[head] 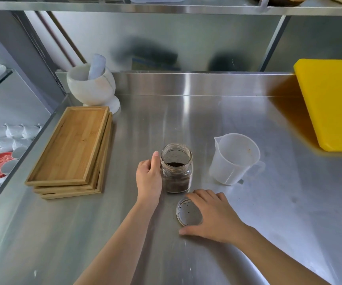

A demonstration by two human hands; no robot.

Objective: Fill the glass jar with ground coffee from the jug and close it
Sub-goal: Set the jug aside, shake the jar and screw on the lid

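jar (176,168) 1 | lid (188,212) 1 | jug (234,159) 1 | wooden trays (71,149) 3 | hands (148,177) 2

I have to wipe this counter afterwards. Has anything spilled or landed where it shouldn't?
Yes, slightly: dark coffee specks dot the steel counter between the glass jar and the lid, and the lid's upturned inside is speckled too.

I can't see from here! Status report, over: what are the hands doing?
Left hand gripping glass jar, coffee inside. Right hand over lid on counter, not lifted. Jug empty, upright. Nothing in the way.
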